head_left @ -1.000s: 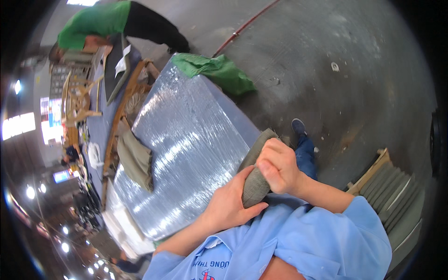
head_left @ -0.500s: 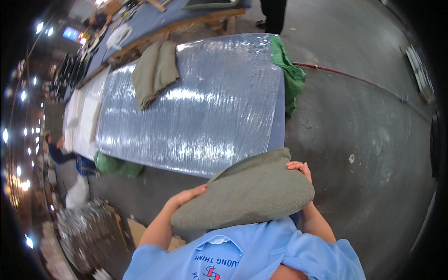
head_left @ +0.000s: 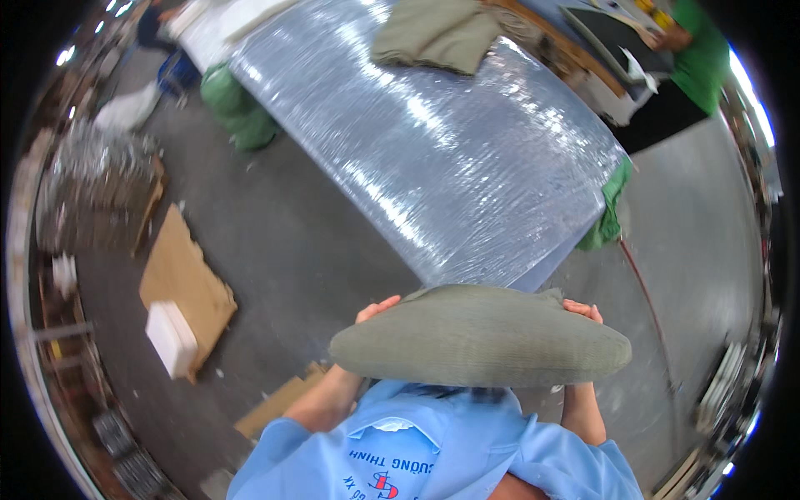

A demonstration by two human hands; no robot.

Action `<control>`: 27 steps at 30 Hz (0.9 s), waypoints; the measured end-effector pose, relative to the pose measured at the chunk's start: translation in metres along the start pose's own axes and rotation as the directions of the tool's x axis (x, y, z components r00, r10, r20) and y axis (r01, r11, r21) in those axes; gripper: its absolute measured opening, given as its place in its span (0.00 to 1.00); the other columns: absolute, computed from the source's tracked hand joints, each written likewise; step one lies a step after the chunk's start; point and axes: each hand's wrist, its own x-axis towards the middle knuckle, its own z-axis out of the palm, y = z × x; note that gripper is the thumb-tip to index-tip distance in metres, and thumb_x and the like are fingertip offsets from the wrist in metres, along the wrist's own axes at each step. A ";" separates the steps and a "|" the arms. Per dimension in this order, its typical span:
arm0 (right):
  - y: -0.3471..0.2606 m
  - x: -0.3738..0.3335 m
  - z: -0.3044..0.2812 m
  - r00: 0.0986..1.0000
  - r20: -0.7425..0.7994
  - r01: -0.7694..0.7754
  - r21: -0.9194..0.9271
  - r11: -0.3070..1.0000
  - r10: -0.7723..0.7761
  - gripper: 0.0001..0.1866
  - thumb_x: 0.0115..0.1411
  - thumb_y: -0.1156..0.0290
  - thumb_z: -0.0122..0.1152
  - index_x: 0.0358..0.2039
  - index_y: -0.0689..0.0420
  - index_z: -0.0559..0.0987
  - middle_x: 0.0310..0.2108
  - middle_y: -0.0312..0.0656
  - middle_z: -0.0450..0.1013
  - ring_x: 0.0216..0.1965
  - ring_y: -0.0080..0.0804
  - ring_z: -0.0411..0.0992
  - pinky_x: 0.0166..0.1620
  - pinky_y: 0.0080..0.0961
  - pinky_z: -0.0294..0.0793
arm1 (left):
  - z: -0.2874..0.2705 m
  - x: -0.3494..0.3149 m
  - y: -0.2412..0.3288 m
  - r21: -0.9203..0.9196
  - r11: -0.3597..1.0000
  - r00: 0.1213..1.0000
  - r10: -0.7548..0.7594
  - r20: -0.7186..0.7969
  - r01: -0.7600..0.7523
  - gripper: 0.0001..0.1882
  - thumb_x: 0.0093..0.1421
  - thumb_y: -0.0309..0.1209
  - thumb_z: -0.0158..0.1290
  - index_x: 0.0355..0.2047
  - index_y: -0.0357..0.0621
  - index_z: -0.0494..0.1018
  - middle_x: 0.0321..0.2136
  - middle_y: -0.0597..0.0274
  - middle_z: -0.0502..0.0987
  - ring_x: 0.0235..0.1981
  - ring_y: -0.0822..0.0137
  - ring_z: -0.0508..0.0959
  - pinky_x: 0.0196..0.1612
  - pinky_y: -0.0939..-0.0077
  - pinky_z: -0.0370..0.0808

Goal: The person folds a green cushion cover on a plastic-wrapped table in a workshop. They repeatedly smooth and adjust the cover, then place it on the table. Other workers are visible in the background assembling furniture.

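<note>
A puffy olive-grey fabric cushion (head_left: 483,342) spans the space in front of my chest. My left hand (head_left: 375,312) grips its left end, fingers showing over the upper edge. On the opposite end, my right hand (head_left: 581,311) is closed round the cushion, fingertips curled over the rim; the cushion hides both palms. Just beyond it stands a table (head_left: 433,158) covered in shiny plastic film. A folded cloth of the same olive-grey (head_left: 435,37) lies on the table's far part.
Green sacking (head_left: 607,208) hangs at the table's right corner. A green bundle (head_left: 237,108) is beside its left edge. Cardboard (head_left: 187,279) and a white foam block (head_left: 172,337) lie on the left floor. A co-worker in green (head_left: 700,58) handles a dark panel at the far right.
My view has swung left, and the table appears turned. The cushion is more level, with its loose upper flap no longer visible. Both hands still hold its ends.
</note>
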 end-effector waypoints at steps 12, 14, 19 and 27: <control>-0.018 0.140 -0.032 0.664 0.481 -0.551 -0.202 0.809 0.573 0.22 0.75 0.59 0.45 0.54 0.63 0.79 0.55 0.49 0.78 0.54 0.38 0.77 0.63 0.38 0.74 | 0.010 0.015 -0.136 -0.502 0.842 0.978 0.137 -0.160 -0.200 0.21 0.70 0.41 0.44 0.48 0.37 0.77 0.44 0.53 0.83 0.46 0.56 0.82 0.52 0.58 0.78; -0.043 0.153 -0.016 0.498 0.563 -0.653 -0.258 0.712 0.660 0.25 0.75 0.57 0.45 0.57 0.65 0.78 0.56 0.48 0.78 0.55 0.38 0.77 0.62 0.37 0.75 | 0.032 0.015 -0.146 -0.536 0.796 0.953 0.168 -0.251 -0.282 0.20 0.71 0.43 0.43 0.45 0.41 0.78 0.41 0.54 0.84 0.43 0.54 0.82 0.49 0.55 0.79; -0.090 0.202 0.028 0.286 0.311 -0.284 -0.876 0.390 0.906 0.22 0.73 0.60 0.53 0.56 0.65 0.79 0.55 0.47 0.79 0.54 0.37 0.78 0.58 0.37 0.77 | 0.024 0.038 -0.175 -0.653 0.701 0.945 0.096 -0.312 -0.287 0.20 0.71 0.43 0.43 0.50 0.42 0.75 0.49 0.54 0.81 0.48 0.49 0.80 0.51 0.50 0.79; 0.040 0.093 0.238 -0.244 0.383 0.926 -0.180 0.332 0.891 0.38 0.54 0.65 0.74 0.66 0.55 0.73 0.62 0.53 0.73 0.63 0.51 0.71 0.65 0.40 0.70 | 0.033 0.033 -0.193 -0.399 0.818 0.832 0.161 -0.531 -0.413 0.40 0.63 0.38 0.48 0.76 0.58 0.51 0.53 0.56 0.73 0.38 0.64 0.78 0.32 0.69 0.74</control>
